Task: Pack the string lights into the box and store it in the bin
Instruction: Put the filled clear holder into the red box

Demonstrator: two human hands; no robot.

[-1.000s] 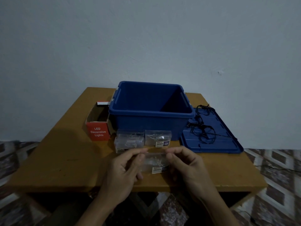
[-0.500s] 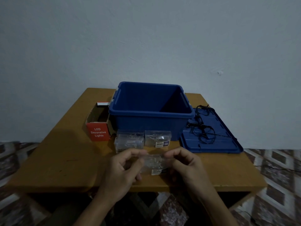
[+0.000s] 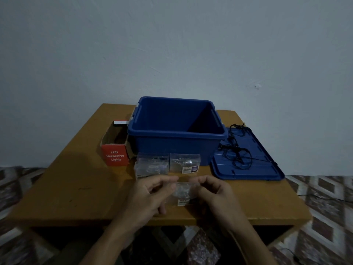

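Pale grey wall (image 3: 172,44) is filling the background, and in front of it a brown wooden table (image 3: 66,188) is standing on a patterned floor (image 3: 324,197). At the middle of the far half of the table a blue bin (image 3: 172,148) is sitting upright with its top open. Just to its right a blue lid (image 3: 257,169) is lying flat, and a loose tangle of black string lights (image 3: 235,150) is resting on it, trailing up toward the bin's right rim. On the bin's left side a red box (image 3: 114,155) printed "LED Decorative Lights" is lying touching or nearly touching the bin, with its top open and its flaps spread. In front of the bin two other packets are sitting side by side on the table, one on the left (image 3: 150,166) and one on the right (image 3: 184,162), each with a small label. Nearer the table's front edge both hands are holding a third clear packet (image 3: 182,194) between them. The left hand (image 3: 147,199) is pinching its left end with thumb and curled fingers, and the right hand (image 3: 215,194) is pinching its right end in the same way. In this dim light the packet's contents are hard to read; they may be small lights.
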